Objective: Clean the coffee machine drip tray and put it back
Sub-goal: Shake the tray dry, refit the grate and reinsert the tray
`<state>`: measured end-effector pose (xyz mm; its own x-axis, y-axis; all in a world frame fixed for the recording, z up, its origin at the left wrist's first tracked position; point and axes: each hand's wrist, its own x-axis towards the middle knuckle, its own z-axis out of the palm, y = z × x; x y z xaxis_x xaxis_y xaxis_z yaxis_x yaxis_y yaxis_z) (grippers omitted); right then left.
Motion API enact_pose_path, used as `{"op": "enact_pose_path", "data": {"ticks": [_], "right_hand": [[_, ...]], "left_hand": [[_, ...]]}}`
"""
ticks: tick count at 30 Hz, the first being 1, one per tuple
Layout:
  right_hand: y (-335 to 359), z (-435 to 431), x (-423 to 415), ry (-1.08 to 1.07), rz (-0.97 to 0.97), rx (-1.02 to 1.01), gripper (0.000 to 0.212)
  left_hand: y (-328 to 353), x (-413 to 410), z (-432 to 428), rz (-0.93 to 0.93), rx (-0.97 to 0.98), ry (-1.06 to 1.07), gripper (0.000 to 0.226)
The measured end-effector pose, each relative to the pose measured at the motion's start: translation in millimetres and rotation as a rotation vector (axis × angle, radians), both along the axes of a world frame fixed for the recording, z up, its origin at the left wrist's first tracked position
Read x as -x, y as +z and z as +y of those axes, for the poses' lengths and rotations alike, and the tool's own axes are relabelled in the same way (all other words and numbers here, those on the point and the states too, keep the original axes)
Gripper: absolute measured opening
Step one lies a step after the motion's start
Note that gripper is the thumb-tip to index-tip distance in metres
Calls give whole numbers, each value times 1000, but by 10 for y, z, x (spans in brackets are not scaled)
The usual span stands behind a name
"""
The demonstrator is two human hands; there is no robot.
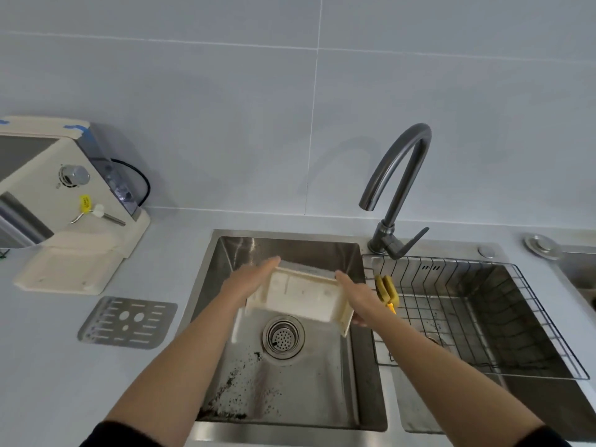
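Drip tray [301,293] | tilted over sink [325,395] | metal grate [127,322] on counter

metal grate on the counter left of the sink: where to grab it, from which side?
The grate lies flat on the counter, so there is nothing to pinch from above. Probably best to take its near right edge, nearest the sink: slide fingertips under the rim, thumb on top, coming in from the right.
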<state>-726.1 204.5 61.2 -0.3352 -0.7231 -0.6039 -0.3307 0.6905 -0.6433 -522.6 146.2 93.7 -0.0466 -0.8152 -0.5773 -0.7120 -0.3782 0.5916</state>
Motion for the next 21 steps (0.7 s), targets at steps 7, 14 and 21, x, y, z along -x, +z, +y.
{"op": "enact_pose_path", "data": {"ticks": [7,14,21], "right_hand": [[57,-2,17,8,30,-19,52],[273,-49,31,37,4,84,54],[455,-80,40,-28,-147,194,62]], "left_hand": [[-75,-13,74,156,-143,117,82],[-27,-110,37,220,-8,87,78],[68,-287,135,267,210,-36,67]]}}
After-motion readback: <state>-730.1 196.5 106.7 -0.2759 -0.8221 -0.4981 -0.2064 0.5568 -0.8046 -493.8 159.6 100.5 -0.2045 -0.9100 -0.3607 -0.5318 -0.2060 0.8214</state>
